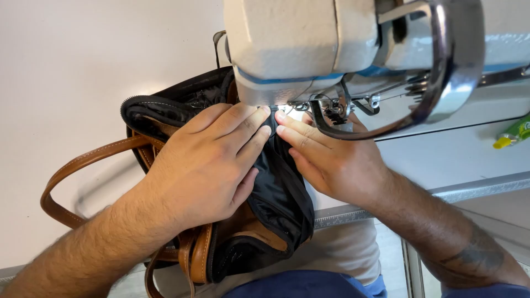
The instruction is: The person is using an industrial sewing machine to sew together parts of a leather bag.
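Observation:
A black and tan leather bag (pixel 279 204) with a black fabric lining and a zip edge lies under the head of a cream sewing machine (pixel 298 38). My left hand (pixel 207 163) presses flat on the bag, fingers stretched toward the needle area. My right hand (pixel 331 157) lies flat beside it on the lining, its fingertips touching the left hand's at the presser foot (pixel 301 106). Both hands pin the fabric down rather than grasp it. A tan leather strap (pixel 83 165) loops out to the left on the table.
The white table (pixel 66 72) runs left and back; its metal front edge (pixel 480 185) passes under my right forearm. A chrome hand wheel guard (pixel 447 83) curves over the right hand. A green tube with a yellow cap (pixel 513 135) lies at the right edge.

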